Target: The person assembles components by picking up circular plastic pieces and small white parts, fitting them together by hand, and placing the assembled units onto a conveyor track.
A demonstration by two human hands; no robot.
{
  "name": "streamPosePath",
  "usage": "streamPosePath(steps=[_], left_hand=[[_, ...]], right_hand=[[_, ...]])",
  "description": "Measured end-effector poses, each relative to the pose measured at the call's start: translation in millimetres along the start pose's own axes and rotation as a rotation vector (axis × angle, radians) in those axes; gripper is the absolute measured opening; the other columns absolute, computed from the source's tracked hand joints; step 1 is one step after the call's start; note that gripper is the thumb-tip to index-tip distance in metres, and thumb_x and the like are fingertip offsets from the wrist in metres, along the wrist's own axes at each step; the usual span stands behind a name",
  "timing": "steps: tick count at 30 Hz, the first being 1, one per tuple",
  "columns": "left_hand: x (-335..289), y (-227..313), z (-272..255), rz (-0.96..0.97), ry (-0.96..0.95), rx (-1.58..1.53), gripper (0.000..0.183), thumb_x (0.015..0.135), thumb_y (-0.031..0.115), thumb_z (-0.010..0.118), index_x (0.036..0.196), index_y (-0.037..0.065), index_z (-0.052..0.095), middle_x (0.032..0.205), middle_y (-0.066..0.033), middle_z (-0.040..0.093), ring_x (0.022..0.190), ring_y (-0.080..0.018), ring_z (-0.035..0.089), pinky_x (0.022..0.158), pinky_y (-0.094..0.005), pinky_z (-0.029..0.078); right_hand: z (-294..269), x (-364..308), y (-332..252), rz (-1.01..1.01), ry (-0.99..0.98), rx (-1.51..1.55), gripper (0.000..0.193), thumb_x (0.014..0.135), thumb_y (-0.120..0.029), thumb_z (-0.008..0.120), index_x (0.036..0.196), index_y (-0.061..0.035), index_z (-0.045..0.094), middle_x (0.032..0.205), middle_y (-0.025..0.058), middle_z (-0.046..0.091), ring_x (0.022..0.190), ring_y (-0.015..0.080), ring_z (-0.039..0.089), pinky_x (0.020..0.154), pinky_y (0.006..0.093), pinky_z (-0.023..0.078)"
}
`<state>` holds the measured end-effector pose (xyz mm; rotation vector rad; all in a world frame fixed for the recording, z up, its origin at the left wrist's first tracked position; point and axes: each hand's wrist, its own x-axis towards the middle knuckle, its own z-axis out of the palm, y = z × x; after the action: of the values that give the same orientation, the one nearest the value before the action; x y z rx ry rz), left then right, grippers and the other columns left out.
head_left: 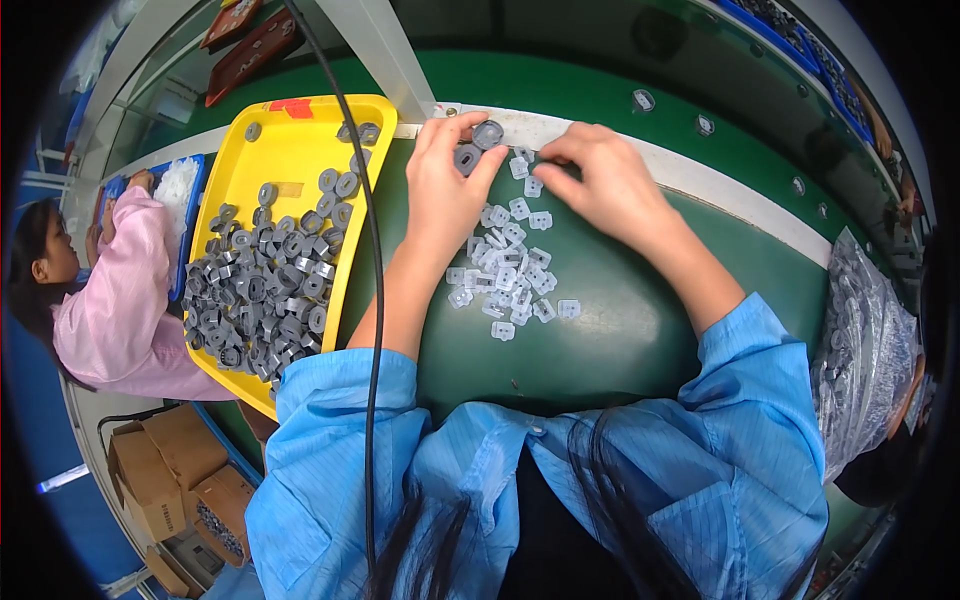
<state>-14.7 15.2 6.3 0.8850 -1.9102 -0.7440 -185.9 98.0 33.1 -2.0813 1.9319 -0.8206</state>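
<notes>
My left hand (445,180) is closed at the rear of the green work surface (620,345), its fingers and thumb around grey round plastic parts. One round grey part (487,134) shows at the fingertips. Just below it, another grey ring-shaped part (467,158) with a slot sits against the fingers. To the right, my right hand (612,190) has its thumb and index fingertip slightly apart, with nothing visible between them. Small translucent plastic pieces (519,168) lie next to those fingertips. More such pieces form a loose pile (510,270) between my forearms.
A yellow tray (240,165) heaped with grey parts (265,290) stands left; a black cable (375,300) hangs across its edge. A white ledge (740,218) borders a green strip carrying spaced parts. Plastic bag (865,360) at right. A person in pink (135,290) works at left near cartons (165,470).
</notes>
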Motion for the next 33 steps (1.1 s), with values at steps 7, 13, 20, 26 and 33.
streamPosePath(steps=[7, 13, 20, 26, 33], left_hand=[[-3, 6, -3, -0.01, 0.017, -0.057, 0.032, 0.069, 0.005, 0.075, 0.097, 0.001, 0.061, 0.09, -0.0098, 0.059, 0.076, -0.0205, 0.061, 0.066, -0.0313, 0.05], [-8, 19, 2, 0.077, 0.013, -0.067, 0.03, 0.072, 0.004, 0.076, 0.096, 0.0, 0.058, 0.094, -0.0073, 0.059, 0.072, -0.0124, 0.063, 0.064, -0.0245, 0.05], [-9, 15, 9, 0.181, 0.004, -0.016, 0.029, 0.071, 0.002, 0.074, 0.096, 0.001, 0.059, 0.097, -0.0079, 0.059, 0.075, -0.0139, 0.063, 0.063, -0.0247, 0.051], [-8, 22, 9, 0.313, 0.007, 0.043, 0.033, 0.068, 0.002, 0.078, 0.097, 0.002, 0.06, 0.093, -0.0101, 0.06, 0.08, -0.0205, 0.062, 0.069, -0.0279, 0.05], [-13, 32, 0, 0.27, -0.109, -0.029, 0.034, 0.067, 0.004, 0.079, 0.097, 0.004, 0.063, 0.089, -0.0094, 0.061, 0.081, -0.0218, 0.061, 0.07, -0.0291, 0.05]], right_hand=[[-10, 8, -7, 0.31, -0.352, 0.6, 0.012, 0.078, -0.013, 0.071, 0.083, -0.002, 0.067, 0.074, 0.0038, 0.064, 0.067, 0.0105, 0.057, 0.064, 0.0258, 0.048], [15, 20, -7, 0.31, 0.121, 1.034, 0.011, 0.077, -0.01, 0.073, 0.081, -0.0008, 0.067, 0.07, 0.0005, 0.061, 0.063, 0.0052, 0.052, 0.059, 0.0223, 0.044], [10, 16, -5, 0.206, 0.096, 0.69, 0.016, 0.079, -0.014, 0.073, 0.083, -0.0006, 0.067, 0.071, 0.001, 0.061, 0.066, 0.0081, 0.056, 0.06, 0.0216, 0.046], [5, 18, 8, 0.402, -0.213, 1.182, 0.018, 0.081, -0.019, 0.071, 0.087, -0.0027, 0.067, 0.081, 0.0029, 0.066, 0.071, 0.0089, 0.06, 0.062, 0.0191, 0.048], [-7, 16, 15, 0.364, -0.345, 1.185, 0.012, 0.081, -0.009, 0.069, 0.089, -0.0006, 0.067, 0.077, 0.0042, 0.066, 0.066, 0.0069, 0.059, 0.06, 0.0178, 0.048]])
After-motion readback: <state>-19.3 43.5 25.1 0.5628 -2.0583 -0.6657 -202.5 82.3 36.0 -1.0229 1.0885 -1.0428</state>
